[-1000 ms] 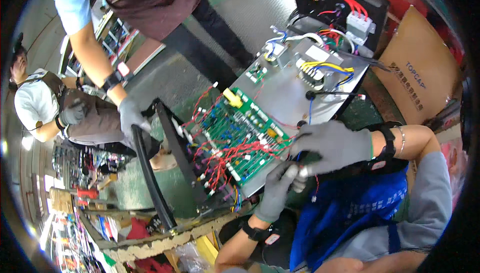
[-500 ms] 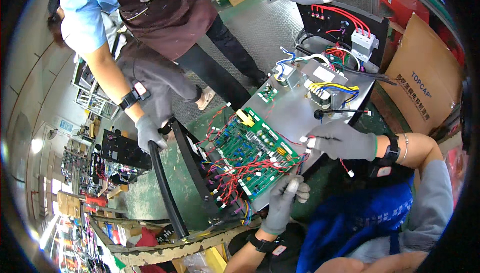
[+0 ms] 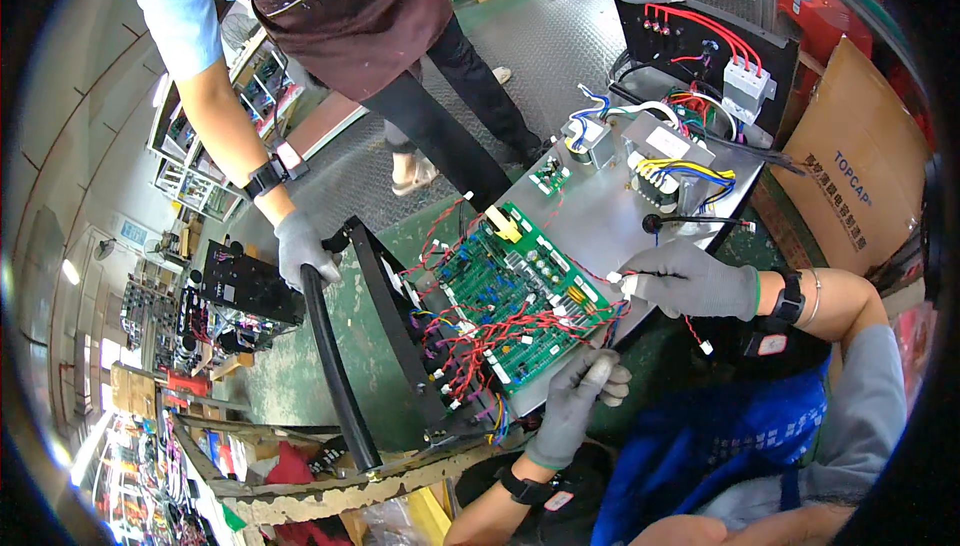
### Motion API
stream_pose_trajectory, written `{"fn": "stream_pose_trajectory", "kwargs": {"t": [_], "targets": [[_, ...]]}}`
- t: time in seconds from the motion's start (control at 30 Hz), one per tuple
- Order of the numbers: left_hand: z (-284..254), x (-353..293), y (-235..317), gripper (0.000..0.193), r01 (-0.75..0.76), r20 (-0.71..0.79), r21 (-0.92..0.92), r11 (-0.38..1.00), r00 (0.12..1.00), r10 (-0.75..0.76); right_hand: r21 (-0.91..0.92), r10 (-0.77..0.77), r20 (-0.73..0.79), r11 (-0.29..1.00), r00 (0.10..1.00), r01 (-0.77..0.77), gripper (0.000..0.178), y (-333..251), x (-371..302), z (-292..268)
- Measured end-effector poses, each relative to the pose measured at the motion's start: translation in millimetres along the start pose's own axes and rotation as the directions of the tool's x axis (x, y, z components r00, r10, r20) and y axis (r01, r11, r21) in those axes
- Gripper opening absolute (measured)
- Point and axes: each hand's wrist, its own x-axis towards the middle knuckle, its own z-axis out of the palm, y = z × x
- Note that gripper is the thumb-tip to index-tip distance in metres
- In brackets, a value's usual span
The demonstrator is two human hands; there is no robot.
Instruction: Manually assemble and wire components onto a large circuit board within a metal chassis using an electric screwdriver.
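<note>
1. Two hands of ours are near the right corner of the board (image 3: 525,298): the right hand (image 3: 685,283) pinches a white connector (image 3: 614,277) at its fingertips; the left hand (image 3: 575,406) is half curled, and we cannot tell whether it grips a wire.
2. We see the connector just beside the board's right corner, above the metal plate (image 3: 592,212).
3. On our side, the plate's near edge slants from lower left to upper right; a black left panel (image 3: 385,316) bounds one end and a black right panel (image 3: 672,44) the other.
4. Bare metal gives us room between the board and the transformer (image 3: 655,186); a dark gap separates the near edge from our blue apron (image 3: 720,436).
5. Our connector faces left, toward the board; it is too small to tell its long axis. The board's long axis runs upper left to lower right, crosswise to the plate's.
6. Red wires (image 3: 480,346) bunch over the board's lower part; below our right hand hangs a second connector (image 3: 706,348).
7. Across from us, a co-worker (image 3: 350,21) grips a black bar (image 3: 333,376) and touches the right panel's top edge.
</note>
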Motion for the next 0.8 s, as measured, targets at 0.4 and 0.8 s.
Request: {"fn": "stream_pose_trajectory", "kwargs": {"t": [0.4,0.8], "targets": [[4.8,-10.8,5.0,0.039,0.038,0.049,0.053,0.998,0.998,-0.040,0.502,0.247,0.040,0.833,0.968,-0.234,0.035,13.9,10.4,-12.2],[-5.1,-22.7,6.0,0.038,0.064,0.052,-0.017,0.998,0.997,-0.063,0.709,0.275,0.110,0.651,0.955,-0.269,0.032,8.7,24.0,-9.6]]}}
